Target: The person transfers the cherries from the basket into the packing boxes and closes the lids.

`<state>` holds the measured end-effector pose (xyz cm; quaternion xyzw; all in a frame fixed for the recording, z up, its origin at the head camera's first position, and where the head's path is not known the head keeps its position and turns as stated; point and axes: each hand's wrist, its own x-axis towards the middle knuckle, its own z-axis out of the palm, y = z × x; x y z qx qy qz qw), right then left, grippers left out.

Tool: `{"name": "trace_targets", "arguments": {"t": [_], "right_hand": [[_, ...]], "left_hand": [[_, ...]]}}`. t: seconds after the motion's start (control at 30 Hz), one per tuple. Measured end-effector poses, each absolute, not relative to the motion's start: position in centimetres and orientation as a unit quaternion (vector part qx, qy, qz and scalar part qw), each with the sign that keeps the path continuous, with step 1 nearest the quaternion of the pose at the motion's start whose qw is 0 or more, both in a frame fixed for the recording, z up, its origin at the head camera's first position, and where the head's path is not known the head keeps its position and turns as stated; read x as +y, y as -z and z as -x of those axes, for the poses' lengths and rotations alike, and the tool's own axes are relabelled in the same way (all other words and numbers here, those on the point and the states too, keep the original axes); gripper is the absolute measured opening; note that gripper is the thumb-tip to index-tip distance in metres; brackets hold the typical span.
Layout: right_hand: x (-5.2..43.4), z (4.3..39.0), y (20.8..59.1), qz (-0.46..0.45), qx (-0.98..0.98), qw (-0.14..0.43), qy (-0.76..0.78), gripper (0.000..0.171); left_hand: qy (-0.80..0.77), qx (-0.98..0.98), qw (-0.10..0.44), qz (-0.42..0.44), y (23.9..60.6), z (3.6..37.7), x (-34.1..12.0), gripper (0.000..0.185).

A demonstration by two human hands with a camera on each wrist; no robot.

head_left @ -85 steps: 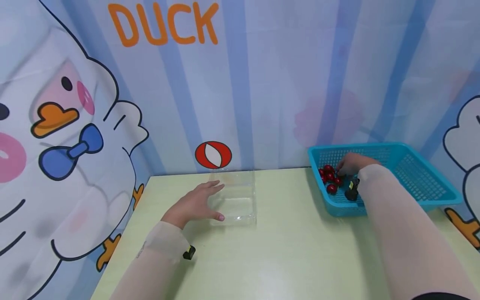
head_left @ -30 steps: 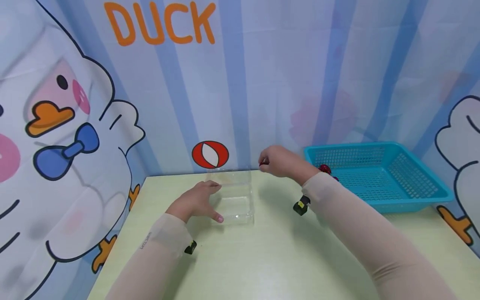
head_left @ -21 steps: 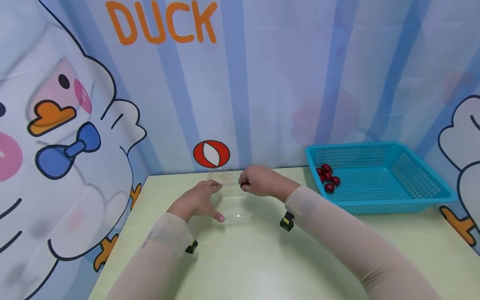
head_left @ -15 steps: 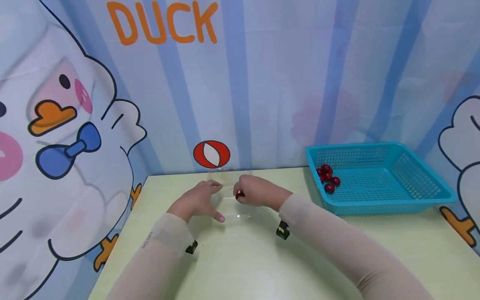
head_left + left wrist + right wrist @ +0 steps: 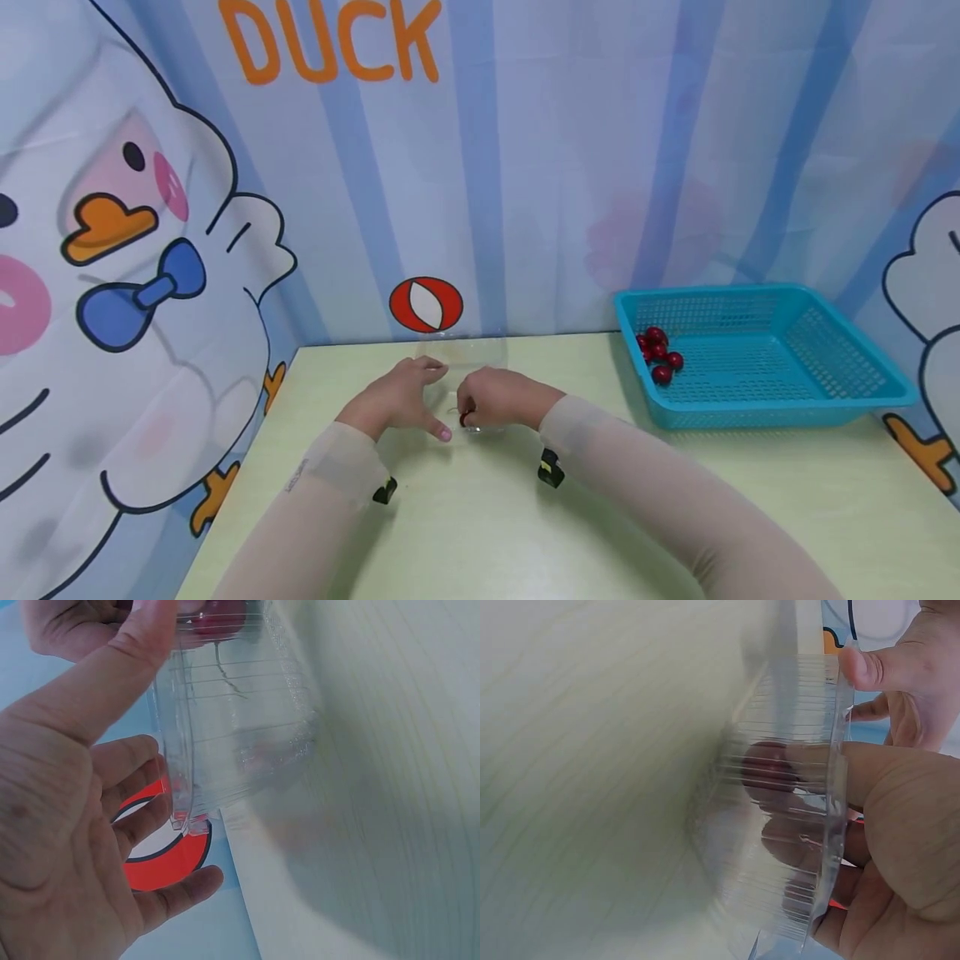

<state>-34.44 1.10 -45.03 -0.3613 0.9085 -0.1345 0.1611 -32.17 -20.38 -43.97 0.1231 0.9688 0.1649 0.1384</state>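
A clear plastic box (image 5: 255, 712) sits on the table between both hands, its lid raised at the back. My right hand (image 5: 502, 398) reaches down inside it and pinches a dark red cherry (image 5: 769, 769) between thumb and fingers. Through the ribbed wall in the right wrist view, the cherry is low in the box, near its floor. A thin stem trails from it in the left wrist view. My left hand (image 5: 393, 400) is at the box's left side, fingers spread and fairly straight, thumb (image 5: 866, 667) right at the rim.
A blue-green basket (image 5: 780, 412) stands at the back right, with several cherries (image 5: 660, 354) gathered at its left end. Behind the pale table (image 5: 480, 517) hangs a printed duck curtain (image 5: 547, 167).
My right hand has carried a cherry from the basket leftward to the box and lowered it inside, moving toward the near end. The left hand has stayed by the box.
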Motion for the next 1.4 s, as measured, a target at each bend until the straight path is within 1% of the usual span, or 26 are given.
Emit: {"name": "trace_targets", "arguments": {"t": [0.3, 0.43, 0.53, 0.73, 0.9, 1.23, 1.4], "right_hand": [[2.2, 33.8, 43.4, 0.367, 0.904, 0.161, 0.147, 0.018], [3.8, 33.5, 41.6, 0.38, 0.899, 0.154, 0.155, 0.023], [5.6, 33.8, 40.2, 0.37, 0.904, 0.148, 0.157, 0.025], [10.7, 35.3, 37.8, 0.322, 0.921, 0.139, 0.171, 0.028], [15.1, 36.5, 36.8, 0.28, 0.933, 0.123, 0.19, 0.029], [22.1, 39.5, 36.6, 0.177, 0.953, 0.098, 0.227, 0.034], [24.8, 40.7, 37.1, 0.142, 0.955, 0.091, 0.244, 0.034]], "left_hand": [[-0.156, 0.97, 0.147, -0.113, 44.1, 32.4, -20.1, 0.12], [-0.148, 0.971, 0.15, -0.109, 43.9, 32.3, -20.1, 0.12], [-0.146, 0.972, 0.153, -0.105, 43.7, 32.2, -20.0, 0.12], [-0.149, 0.971, 0.155, -0.104, 43.4, 31.9, -19.8, 0.12], [-0.147, 0.972, 0.153, -0.104, 43.2, 31.7, -19.7, 0.118], [-0.149, 0.971, 0.155, -0.101, 43.5, 31.7, -19.7, 0.119], [-0.144, 0.972, 0.154, -0.101, 43.4, 31.7, -19.6, 0.12]]}}
